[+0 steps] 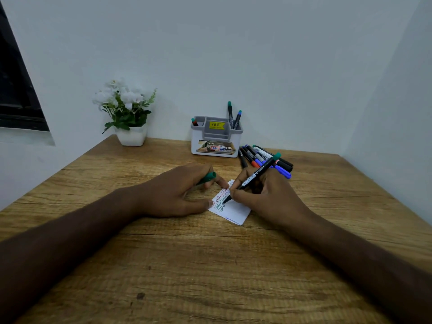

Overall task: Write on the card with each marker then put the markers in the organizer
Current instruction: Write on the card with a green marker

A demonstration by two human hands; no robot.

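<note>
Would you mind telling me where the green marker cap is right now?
In the head view, the green marker cap is pinched in the left hand, just left of the white card and in front of the grey-and-white organizer.

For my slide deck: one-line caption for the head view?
Right hand writes on card with green marker; left hand holds its cap.

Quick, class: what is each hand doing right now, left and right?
Left hand: closed grip on the green cap, fingertips resting on the card.
Right hand: closed grip on the green marker, tip on the card.
</note>
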